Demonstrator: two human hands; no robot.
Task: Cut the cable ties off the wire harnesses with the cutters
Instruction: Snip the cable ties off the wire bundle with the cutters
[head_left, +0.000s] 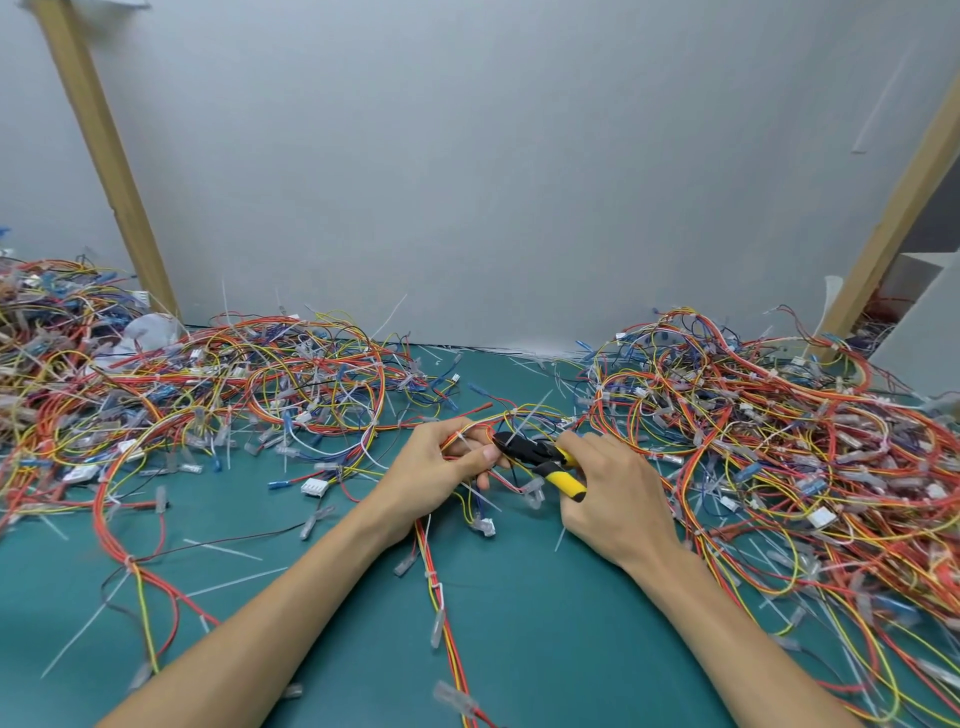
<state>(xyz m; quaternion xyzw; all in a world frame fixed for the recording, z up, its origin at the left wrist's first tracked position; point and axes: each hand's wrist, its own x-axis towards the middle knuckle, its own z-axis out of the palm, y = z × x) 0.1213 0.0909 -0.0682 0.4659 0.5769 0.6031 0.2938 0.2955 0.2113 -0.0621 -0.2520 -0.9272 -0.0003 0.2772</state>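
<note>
So, we've got our left hand (441, 467) curled round a loop of the red, yellow and orange wire harness (475, 432), bunching it so its thin white plastic cable tie (461, 439) faces the tool. Our right hand (613, 499) wraps the yellow-handled, black-nosed cutters (540, 460), tips right beside the left thumb. Both forearms reach in low over the teal table (545, 649), wrists angled toward each other.

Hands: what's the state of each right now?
Left hand: grips the wire harness.
Right hand: holds the cutters.
</note>
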